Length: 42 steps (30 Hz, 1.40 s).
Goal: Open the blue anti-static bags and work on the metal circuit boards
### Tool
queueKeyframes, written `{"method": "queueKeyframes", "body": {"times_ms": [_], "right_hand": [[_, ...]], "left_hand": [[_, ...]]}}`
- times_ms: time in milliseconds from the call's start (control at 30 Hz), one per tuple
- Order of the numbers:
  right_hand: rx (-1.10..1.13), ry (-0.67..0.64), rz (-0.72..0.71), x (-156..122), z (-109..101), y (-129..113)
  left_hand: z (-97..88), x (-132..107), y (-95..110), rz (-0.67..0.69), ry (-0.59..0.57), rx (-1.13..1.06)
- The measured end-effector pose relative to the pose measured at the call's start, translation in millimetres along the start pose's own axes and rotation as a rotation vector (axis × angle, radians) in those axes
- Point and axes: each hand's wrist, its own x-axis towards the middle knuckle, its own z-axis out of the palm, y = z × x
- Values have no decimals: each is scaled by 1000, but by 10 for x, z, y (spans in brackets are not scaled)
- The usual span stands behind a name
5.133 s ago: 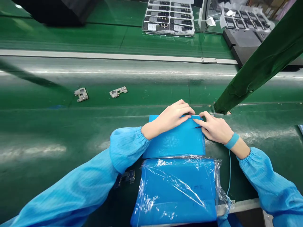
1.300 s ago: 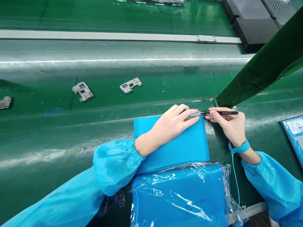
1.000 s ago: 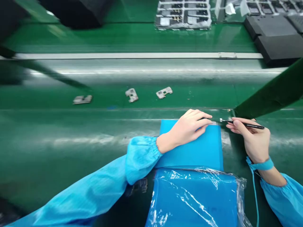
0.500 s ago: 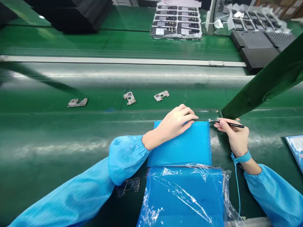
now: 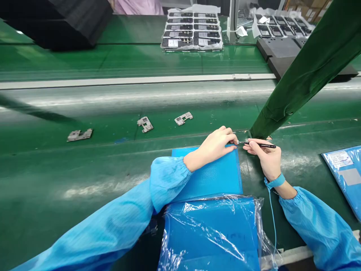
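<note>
My right hand [image 5: 266,160] holds slim black tweezers [image 5: 266,145], pointing left. At their tip is a small whitish piece [image 5: 239,142], too small to name. My left hand [image 5: 214,145] meets this tip with thumb and fingers curled together; whether they grip the piece is hidden. Below the left hand lies a blue textured sheet [image 5: 208,180]. Nearer to me, a blue pad in clear plastic wrap [image 5: 211,233] overlaps its front edge.
Several small metal-shielded boards, such as this circuit board [image 5: 145,124], lie on the green surface. A green-wrapped post [image 5: 293,86] slants up beside my right hand. Farther back are a tray of phone parts [image 5: 192,32] and black blocks [image 5: 64,22]. A wrapped blue packet [image 5: 345,173] lies right.
My hands have come together: the tweezers' tip, apart from my left hand before, is now at its fingertips. My left fingers have curled in. The whole view has shifted slightly.
</note>
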Motion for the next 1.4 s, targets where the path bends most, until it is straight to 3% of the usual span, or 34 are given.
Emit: {"method": "queueKeyframes", "body": {"times_ms": [200,367,600,933,1267,1400], "right_hand": [[13,7,21,8,-1,13],[37,9,27,14,-1,28],[12,20,14,14,-5,27],[-29,25,-26,15,-36,36],[-57,13,-61,2,-39,23],[-40,5,-63,8,-43,28]], "left_hand": [[-35,51,26,-53,-32,-107],[-122,-41,15,-92,60,-333],[-316,-307,8,-248,196,-497],[-671,-881,-89,-416,239,-471],[-533,-1078,-116,-458,250,-513],[-416,-1122,-99,-471,341,-555]]}}
